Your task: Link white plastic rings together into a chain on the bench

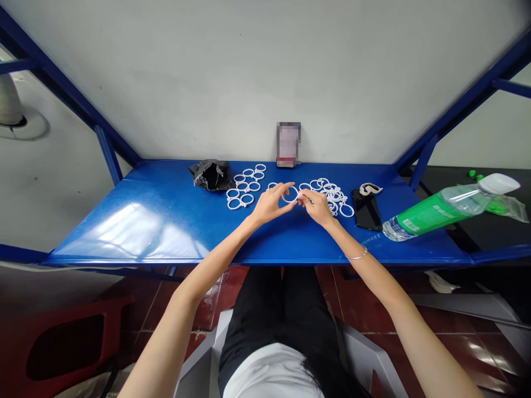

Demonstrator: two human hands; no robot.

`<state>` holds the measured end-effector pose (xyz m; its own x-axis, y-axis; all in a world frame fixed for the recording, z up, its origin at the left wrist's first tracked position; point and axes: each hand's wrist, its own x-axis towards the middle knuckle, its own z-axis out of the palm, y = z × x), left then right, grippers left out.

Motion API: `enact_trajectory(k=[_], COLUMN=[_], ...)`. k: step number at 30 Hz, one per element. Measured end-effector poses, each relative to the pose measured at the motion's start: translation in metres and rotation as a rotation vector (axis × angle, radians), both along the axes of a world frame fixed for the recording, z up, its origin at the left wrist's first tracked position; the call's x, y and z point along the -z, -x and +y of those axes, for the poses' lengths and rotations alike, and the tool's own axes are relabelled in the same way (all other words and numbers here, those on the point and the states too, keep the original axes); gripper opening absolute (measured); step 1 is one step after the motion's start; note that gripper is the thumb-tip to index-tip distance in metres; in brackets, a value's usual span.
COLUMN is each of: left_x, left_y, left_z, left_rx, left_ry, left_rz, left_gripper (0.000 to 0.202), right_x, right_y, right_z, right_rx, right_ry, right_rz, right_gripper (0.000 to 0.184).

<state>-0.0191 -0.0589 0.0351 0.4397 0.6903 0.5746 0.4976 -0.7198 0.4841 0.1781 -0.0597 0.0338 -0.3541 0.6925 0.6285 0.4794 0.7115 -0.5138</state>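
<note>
Both my hands meet over the middle of the blue table (157,221) and pinch one white plastic ring (290,194) between them. My left hand (271,203) grips its left side with thumb and fingers. My right hand (316,205) pinches its right side. A group of several white rings (245,187) lies laid out to the left behind my hands. A looser heap of white rings (332,194) lies just behind and right of my right hand.
A crumpled black bag (211,174) sits at the back left of the rings. A black phone (366,210) and a small clip (370,189) lie to the right. A clear bottle with a green label (448,208) lies at the right edge. A small box (287,145) stands against the wall.
</note>
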Motion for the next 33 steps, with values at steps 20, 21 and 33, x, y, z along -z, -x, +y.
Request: enact_trajectory(k=[20,21,33], left_x=[-0.0011,-0.0008,0.0029], left_y=[0.0005,0.0005,0.0003], left_z=[0.0003,0.0004,0.0033], left_rx=[0.001,0.001,-0.025], left_ry=[-0.032,-0.036,-0.065], left_rz=[-0.031,-0.035,-0.029], left_gripper=[0.043,0.043,0.042], right_x=[0.0023,0.0025,0.0028], right_y=[-0.0004,-0.0006,0.0000], right_z=[-0.0016,-0.0014,-0.0016], right_rx=[0.011,0.013,0.021], right_ry=[0.028,0.027,0.028], right_rz=[0.036,0.040,0.043], right_gripper=[0.031,0.031,0.029])
